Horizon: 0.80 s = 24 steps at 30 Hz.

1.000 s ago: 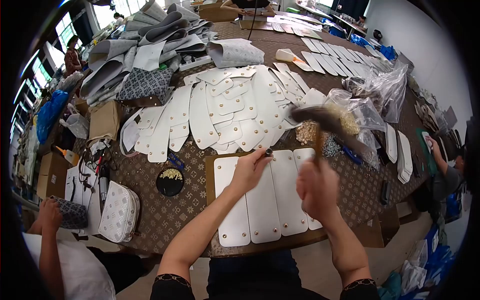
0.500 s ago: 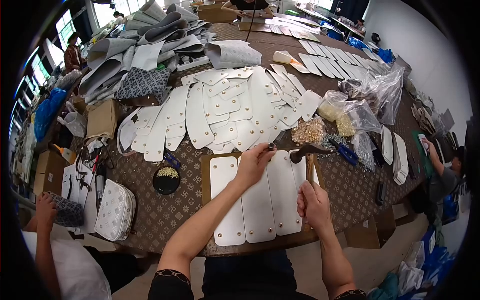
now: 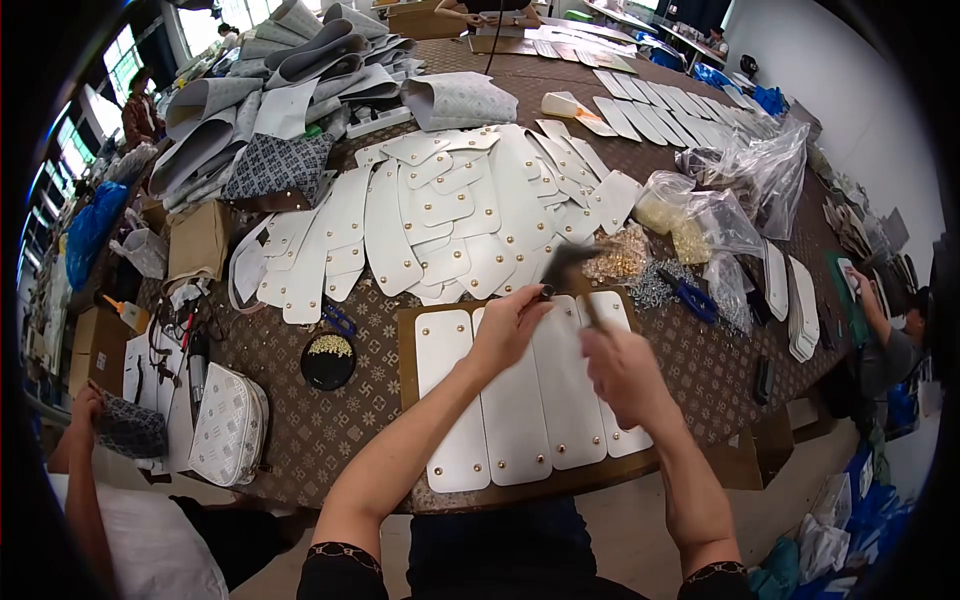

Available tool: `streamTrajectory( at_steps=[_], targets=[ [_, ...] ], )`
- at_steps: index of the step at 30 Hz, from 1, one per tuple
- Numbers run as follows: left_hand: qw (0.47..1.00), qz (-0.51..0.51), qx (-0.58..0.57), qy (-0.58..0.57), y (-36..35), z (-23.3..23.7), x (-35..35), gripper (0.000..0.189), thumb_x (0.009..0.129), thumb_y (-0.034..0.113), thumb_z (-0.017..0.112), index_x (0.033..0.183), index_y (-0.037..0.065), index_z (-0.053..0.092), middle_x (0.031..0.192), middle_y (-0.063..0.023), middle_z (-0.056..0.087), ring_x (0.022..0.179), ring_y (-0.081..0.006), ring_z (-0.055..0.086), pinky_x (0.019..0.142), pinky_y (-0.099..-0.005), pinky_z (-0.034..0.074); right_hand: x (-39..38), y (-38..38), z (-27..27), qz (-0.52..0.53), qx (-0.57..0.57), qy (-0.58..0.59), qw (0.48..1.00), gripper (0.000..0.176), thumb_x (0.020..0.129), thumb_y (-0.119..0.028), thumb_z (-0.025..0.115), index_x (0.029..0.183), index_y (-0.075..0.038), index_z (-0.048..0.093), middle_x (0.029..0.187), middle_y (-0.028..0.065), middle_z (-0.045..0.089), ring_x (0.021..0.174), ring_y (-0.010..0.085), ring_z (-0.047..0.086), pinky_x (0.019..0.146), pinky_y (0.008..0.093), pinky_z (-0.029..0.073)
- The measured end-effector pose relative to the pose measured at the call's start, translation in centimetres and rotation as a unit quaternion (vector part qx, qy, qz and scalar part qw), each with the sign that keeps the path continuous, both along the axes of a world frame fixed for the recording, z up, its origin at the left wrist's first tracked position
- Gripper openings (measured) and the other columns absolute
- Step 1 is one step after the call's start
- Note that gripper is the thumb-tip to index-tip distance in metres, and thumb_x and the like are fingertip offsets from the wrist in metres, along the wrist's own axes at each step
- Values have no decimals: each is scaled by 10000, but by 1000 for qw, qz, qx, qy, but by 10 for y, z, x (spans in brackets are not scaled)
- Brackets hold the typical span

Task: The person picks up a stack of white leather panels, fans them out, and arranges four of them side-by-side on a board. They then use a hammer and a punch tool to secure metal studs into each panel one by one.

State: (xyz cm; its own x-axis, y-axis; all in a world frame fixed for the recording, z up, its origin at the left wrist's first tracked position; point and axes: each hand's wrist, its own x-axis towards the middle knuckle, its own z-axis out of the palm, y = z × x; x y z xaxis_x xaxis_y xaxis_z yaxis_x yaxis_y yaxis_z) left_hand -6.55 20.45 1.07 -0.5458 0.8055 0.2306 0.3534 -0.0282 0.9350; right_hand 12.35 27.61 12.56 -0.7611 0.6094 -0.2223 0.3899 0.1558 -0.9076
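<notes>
My left hand (image 3: pixel 508 327) pinches a small dark punch (image 3: pixel 545 292) upright on the far end of a white leather panel (image 3: pixel 520 400). Three such panels with brass rivets lie side by side on a brown board (image 3: pixel 409 345) in front of me. My right hand (image 3: pixel 622 375) grips a hammer (image 3: pixel 562 262) by its wooden handle; the dark head is blurred, just above and beside the punch.
A heap of white riveted panels (image 3: pixel 440 215) lies beyond the board. A black dish of brass rivets (image 3: pixel 329 357) sits left, plastic bags of hardware (image 3: pixel 700 225) right, blue pliers (image 3: pixel 690 296) nearby. A co-worker's hand (image 3: pixel 85 410) holds a patterned pouch at far left.
The hammer swung down beside the board, then came back over toward the punch. My left hand stayed on the punch throughout.
</notes>
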Motion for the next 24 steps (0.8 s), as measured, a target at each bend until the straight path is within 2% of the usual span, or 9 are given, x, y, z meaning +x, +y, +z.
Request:
streamTrajectory(
  at_steps=[1, 3, 7, 11, 13, 16, 19, 22, 24],
  targets=[
    [999, -1, -35, 4, -3, 4, 1, 217, 1010, 108, 690, 1156, -51, 674, 866, -165, 739, 746, -210, 689, 730, -311, 539, 9, -5, -9, -3, 0, 1, 1000, 385, 1100, -343, 517, 926, -3, 565, 626, -2, 521, 501, 78, 469, 457, 250, 372],
    [995, 16, 88, 52, 1, -3, 3, 224, 1009, 120, 693, 1154, -50, 675, 840, -166, 726, 727, -211, 680, 720, -313, 537, 15, -6, -16, -3, 17, 2, 1000, 387, 1106, -334, 512, 925, 2, 575, 611, -10, 499, 481, 76, 456, 457, 248, 371],
    [999, 11, 30, -20, 8, -8, 1, 198, 1011, 108, 694, 1141, -41, 680, 830, -129, 718, 787, -148, 695, 741, -288, 546, 41, -11, -30, -64, -77, 124, 987, 341, 1119, -311, 495, 910, -45, 537, 611, 6, 493, 455, 86, 435, 432, 253, 361],
    [990, -18, 115, -80, 25, -6, 11, 195, 1028, 85, 675, 1184, -32, 687, 1005, -77, 776, 889, -108, 697, 827, -259, 554, 53, -14, -53, -104, -107, 129, 980, 353, 1124, -331, 487, 913, -52, 531, 621, 16, 502, 458, 95, 446, 433, 257, 369],
    [991, -26, 107, -81, 33, -2, 16, 193, 1028, 80, 672, 1186, -31, 685, 1010, -81, 776, 904, -107, 700, 837, -263, 558, 58, -14, -63, -129, -171, 132, 968, 356, 1125, -339, 487, 917, -53, 529, 629, 21, 507, 460, 103, 454, 435, 260, 375],
    [992, -48, 96, -73, 44, -6, 20, 204, 1032, 82, 669, 1196, -39, 666, 985, -83, 763, 883, -101, 690, 814, -267, 556, 62, -13, -66, -132, -168, 130, 968, 407, 1115, -381, 514, 907, -34, 561, 629, 1, 512, 468, 81, 470, 440, 257, 385],
    [992, -64, 95, -53, 50, -13, 22, 222, 1035, 90, 670, 1206, -49, 648, 949, -85, 750, 840, -100, 675, 779, -267, 549, 65, -10, -58, -124, -148, 116, 974, 393, 1111, -368, 531, 914, -30, 566, 628, 2, 518, 471, 79, 472, 441, 254, 390],
    [993, -62, 95, -42, 54, -16, 22, 227, 1031, 92, 674, 1203, -53, 646, 925, -93, 745, 820, -104, 666, 766, -268, 543, 62, -8, -10, -113, -120, 93, 982, 366, 1110, -338, 537, 928, -22, 574, 631, -1, 526, 475, 77, 475, 446, 244, 387],
    [994, -58, 84, -44, 51, -18, 22, 229, 1029, 95, 677, 1199, -56, 646, 907, -97, 741, 806, -104, 659, 756, -269, 539, 64, -3, 29, -87, -26, 166, 982, 329, 1112, -295, 521, 952, -15, 582, 631, 8, 533, 478, 70, 471, 451, 229, 383]
  ],
)
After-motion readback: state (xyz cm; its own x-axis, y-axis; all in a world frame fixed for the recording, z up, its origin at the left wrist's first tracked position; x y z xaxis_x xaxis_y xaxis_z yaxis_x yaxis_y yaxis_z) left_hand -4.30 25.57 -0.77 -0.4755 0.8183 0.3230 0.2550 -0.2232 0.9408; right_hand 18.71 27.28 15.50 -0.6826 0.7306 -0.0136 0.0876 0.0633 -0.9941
